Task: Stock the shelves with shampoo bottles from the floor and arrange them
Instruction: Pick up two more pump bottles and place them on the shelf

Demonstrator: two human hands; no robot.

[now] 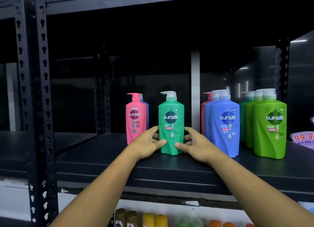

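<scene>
At centre frame, on the black shelf [102, 157], the teal bottle [171, 124] stood upright. Left hand [147, 142] and right hand [195, 144] clasped its lower sides; pink bottle [135, 118] stood just left.

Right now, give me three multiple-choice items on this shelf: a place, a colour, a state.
1. The teal bottle stands: A between the pink bottle and the blue row; B behind the blue row; C on the floor.
2. The rightmost front bottle is: A pink; B lime green; C blue.
3. Left hand and right hand: A both grip the teal bottle; B one grips it; C both idle.
Answers: A, pink left of it, blue right; B, its body is lime; A, both hands' fingers curl round it.
</scene>
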